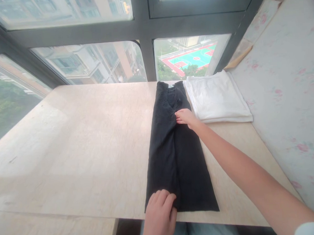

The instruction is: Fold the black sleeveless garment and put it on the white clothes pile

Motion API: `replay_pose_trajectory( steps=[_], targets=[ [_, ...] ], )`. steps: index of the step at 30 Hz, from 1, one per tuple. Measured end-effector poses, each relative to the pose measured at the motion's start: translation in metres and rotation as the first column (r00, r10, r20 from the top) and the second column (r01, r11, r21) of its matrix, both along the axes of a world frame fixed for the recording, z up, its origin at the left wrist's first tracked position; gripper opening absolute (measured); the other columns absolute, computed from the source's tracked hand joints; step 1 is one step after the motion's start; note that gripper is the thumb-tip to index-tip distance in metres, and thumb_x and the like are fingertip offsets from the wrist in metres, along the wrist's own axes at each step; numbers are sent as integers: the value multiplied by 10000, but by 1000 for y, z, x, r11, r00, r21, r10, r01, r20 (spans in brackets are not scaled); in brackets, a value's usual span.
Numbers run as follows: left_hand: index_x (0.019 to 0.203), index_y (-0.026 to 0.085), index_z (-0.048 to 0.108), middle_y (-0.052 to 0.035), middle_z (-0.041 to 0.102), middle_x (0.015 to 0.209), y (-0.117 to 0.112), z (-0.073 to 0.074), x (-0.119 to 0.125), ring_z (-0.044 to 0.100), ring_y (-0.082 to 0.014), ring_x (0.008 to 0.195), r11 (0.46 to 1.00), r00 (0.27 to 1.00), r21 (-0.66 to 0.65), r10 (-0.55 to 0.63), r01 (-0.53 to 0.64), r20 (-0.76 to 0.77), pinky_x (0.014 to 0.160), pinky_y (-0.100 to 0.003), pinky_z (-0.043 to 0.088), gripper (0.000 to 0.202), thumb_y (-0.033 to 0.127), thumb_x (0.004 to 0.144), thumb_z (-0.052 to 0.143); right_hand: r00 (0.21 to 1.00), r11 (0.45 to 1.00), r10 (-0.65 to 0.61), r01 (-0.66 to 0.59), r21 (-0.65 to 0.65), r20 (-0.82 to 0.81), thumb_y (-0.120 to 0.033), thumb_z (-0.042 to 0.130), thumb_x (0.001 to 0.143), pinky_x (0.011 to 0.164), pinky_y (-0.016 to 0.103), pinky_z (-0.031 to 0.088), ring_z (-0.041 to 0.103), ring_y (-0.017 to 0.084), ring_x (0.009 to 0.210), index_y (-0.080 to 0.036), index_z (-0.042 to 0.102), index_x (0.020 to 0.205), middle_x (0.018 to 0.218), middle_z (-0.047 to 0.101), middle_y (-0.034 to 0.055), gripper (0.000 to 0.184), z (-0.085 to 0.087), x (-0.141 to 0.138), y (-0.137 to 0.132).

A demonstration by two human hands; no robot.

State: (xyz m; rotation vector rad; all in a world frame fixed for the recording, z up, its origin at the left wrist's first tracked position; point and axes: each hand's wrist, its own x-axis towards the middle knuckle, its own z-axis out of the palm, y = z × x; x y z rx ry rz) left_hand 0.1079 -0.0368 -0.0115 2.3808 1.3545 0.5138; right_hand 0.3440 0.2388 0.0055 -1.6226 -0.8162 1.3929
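Observation:
A black shirt (pixel 194 172) lies lengthwise in front of me, its sides folded inward. Its neck opening, with a small pale label, points toward the window, and the wide hem lies by the near table edge. Down the middle runs the edge of one folded layer. My right hand (pixel 185 116) reaches over from the right and grips that edge below the neck, its fingers pressed together. At the hem, my left hand (pixel 161 211) is closed on the fabric with curled fingers; its thumb tip is partly hidden.
A folded white cloth (pixel 219 97) lies at the far right, beside the black shirt. The pale table (pixel 94 142) reaches from the window frame (pixel 145 29) to my legs. A flowered wall (pixel 286 99) bounds the right side.

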Motion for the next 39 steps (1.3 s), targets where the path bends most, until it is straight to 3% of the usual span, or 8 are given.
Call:
replay_pose_trajectory(
  steps=[8, 15, 20, 23, 26, 30, 34, 39],
  targets=[
    [942, 212, 616, -51, 611, 855, 1, -1, -1, 546, -208, 761, 1000, 998, -16, 5, -4, 55, 677, -332, 458, 295, 21, 769, 473, 987, 997, -18, 5, -82, -158, -236, 601, 856, 644, 233, 556, 601, 112, 661, -159, 577, 877, 784, 626, 54, 83, -5, -2, 23],
    [956, 212, 607, -50, 615, 853, 2, -3, -1, 540, -215, 761, 1000, 998, -19, -8, 10, 60, 678, -339, 448, 310, 18, 749, 482, 991, 994, -8, -6, -107, -134, -247, 673, 815, 613, 232, 539, 608, 123, 687, -155, 609, 897, 826, 659, 55, 139, -4, -7, 40],
    [946, 217, 597, -35, 606, 833, 3, -8, 2, 532, -214, 751, 1000, 999, -24, 14, -13, 52, 670, -338, 435, 259, 42, 775, 513, 981, 997, 34, -47, -63, -191, -101, 602, 802, 673, 259, 549, 630, 135, 718, -130, 635, 841, 793, 671, 51, 59, -1, -26, 58],
    [964, 217, 602, -27, 593, 806, 5, -5, 2, 525, -210, 735, 1000, 999, 11, 4, -4, 38, 666, -333, 431, 283, 35, 764, 516, 980, 998, 38, -47, -39, -193, -7, 585, 745, 685, 262, 534, 612, 129, 696, -122, 643, 829, 734, 648, 33, 155, 1, -37, 68],
    [991, 211, 608, -23, 581, 780, 6, 5, -1, 513, -208, 718, 997, 1000, 78, -22, 22, 7, 653, -328, 426, 331, 21, 743, 500, 982, 999, 44, -40, 24, -186, 2, 592, 722, 704, 255, 522, 603, 116, 711, -154, 673, 965, 788, 666, 13, 299, 3, -41, 73],
    [1023, 189, 607, -30, 573, 774, 4, 16, -6, 501, -207, 711, 985, 999, 165, -40, 43, -20, 641, -330, 423, 341, 18, 754, 483, 999, 995, 48, -47, 92, -13, -48, 598, 740, 712, 244, 507, 616, 115, 768, -189, 673, 1088, 900, 687, 17, 384, -3, -32, 71],
    [1013, 196, 621, -30, 585, 790, -1, 10, -7, 515, -214, 715, 994, 996, 96, -39, 46, -77, 651, -343, 437, 369, 25, 704, 515, 987, 997, 13, -26, 79, 159, -49, 636, 678, 687, 245, 480, 593, 131, 759, -156, 697, 957, 866, 666, 26, 305, -13, -15, 68],
    [1024, 211, 625, -32, 604, 830, 2, -2, -8, 544, -218, 751, 999, 998, 33, -39, 40, -54, 687, -345, 461, 434, 17, 653, 512, 933, 978, 7, -82, 194, 359, -106, 695, 658, 696, 243, 492, 597, 136, 736, -155, 695, 771, 767, 647, 23, 124, -17, -2, 85]
  ],
)
